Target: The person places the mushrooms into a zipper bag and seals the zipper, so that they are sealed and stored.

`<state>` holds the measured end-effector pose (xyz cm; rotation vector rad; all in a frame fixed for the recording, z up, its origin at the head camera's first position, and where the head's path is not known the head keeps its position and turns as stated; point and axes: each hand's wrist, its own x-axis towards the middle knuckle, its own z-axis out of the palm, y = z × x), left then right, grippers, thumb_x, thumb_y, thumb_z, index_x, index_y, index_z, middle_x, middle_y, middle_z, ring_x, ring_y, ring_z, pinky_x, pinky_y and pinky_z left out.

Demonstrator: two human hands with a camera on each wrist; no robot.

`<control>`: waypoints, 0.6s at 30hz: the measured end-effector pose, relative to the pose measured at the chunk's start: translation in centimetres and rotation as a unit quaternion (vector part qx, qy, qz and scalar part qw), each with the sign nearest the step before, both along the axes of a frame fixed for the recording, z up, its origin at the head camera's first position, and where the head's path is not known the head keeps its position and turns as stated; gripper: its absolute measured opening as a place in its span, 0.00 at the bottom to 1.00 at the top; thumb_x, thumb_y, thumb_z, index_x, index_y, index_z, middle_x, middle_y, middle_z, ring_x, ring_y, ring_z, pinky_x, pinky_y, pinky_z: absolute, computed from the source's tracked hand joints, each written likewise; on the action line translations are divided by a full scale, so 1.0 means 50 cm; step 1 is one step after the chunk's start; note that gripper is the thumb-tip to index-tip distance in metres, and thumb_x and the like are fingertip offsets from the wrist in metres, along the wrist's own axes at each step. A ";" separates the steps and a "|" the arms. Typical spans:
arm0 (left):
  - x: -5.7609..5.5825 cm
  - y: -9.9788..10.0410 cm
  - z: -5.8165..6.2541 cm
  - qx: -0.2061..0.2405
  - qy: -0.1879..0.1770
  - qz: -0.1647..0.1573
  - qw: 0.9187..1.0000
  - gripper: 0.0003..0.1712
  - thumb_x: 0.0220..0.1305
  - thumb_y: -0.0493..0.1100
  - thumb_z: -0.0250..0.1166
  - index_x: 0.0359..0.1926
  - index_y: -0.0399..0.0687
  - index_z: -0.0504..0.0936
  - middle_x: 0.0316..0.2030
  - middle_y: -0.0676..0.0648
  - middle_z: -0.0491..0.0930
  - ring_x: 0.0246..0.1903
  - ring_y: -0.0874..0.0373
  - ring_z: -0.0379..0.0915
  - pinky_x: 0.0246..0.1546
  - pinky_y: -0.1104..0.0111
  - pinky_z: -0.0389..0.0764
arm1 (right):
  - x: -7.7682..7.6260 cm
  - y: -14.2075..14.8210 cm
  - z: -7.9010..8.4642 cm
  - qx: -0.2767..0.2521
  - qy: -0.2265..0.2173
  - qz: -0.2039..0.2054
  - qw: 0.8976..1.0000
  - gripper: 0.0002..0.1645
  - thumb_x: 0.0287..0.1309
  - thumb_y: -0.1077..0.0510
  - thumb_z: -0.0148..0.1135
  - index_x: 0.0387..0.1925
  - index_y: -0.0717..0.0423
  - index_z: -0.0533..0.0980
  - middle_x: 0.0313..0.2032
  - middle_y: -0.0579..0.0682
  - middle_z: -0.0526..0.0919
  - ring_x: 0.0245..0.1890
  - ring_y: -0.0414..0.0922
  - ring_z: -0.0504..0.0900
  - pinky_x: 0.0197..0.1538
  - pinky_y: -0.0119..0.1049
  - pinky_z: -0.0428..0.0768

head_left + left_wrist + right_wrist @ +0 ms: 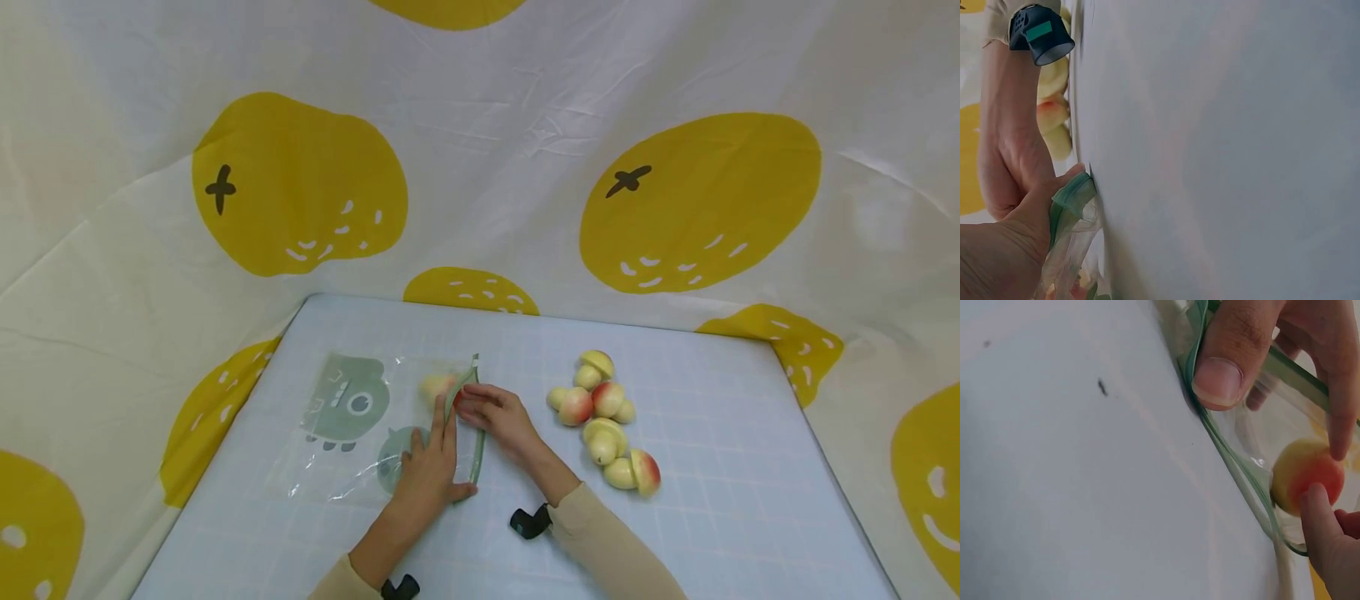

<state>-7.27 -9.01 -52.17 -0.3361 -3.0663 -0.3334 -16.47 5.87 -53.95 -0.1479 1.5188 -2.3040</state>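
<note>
A clear zip bag with green monster prints lies flat, its green-edged mouth towards the right. My left hand rests across that mouth with its fingers stretched and its thumb spread apart on the lip. In the right wrist view the left thumb presses the green rim and one straight finger points down at a toy mushroom. My right hand reaches into the mouth from the right. Its fingers hold the mushroom by its red side. The mushroom's pale end shows through the plastic.
Several yellow toy mushrooms, some with reddish caps, lie in a loose group right of the bag. The table wears a pale checked cloth. Behind it hangs a white curtain with large yellow fruit prints.
</note>
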 end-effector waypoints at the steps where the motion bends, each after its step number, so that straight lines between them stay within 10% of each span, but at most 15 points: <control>1: 0.000 0.000 0.000 -0.001 0.002 -0.001 1.000 0.78 0.36 0.66 0.82 0.77 0.34 0.48 0.78 0.38 0.34 0.54 0.23 0.68 0.37 0.39 0.79 | -0.001 -0.001 0.000 -0.006 -0.002 0.004 1.000 0.22 0.70 0.76 0.43 0.64 0.79 0.66 0.57 0.70 0.77 0.53 0.52 0.82 0.57 0.46 0.77; 18: -0.004 0.000 0.001 -0.007 0.011 -0.005 1.000 0.76 0.36 0.66 0.82 0.77 0.36 0.51 0.78 0.38 0.40 0.54 0.21 0.67 0.38 0.37 0.79 | -0.011 -0.031 -0.006 0.005 -0.040 0.090 0.995 0.26 0.73 0.70 0.44 0.70 0.70 0.62 0.67 0.64 0.70 0.61 0.49 0.74 0.57 0.43 0.77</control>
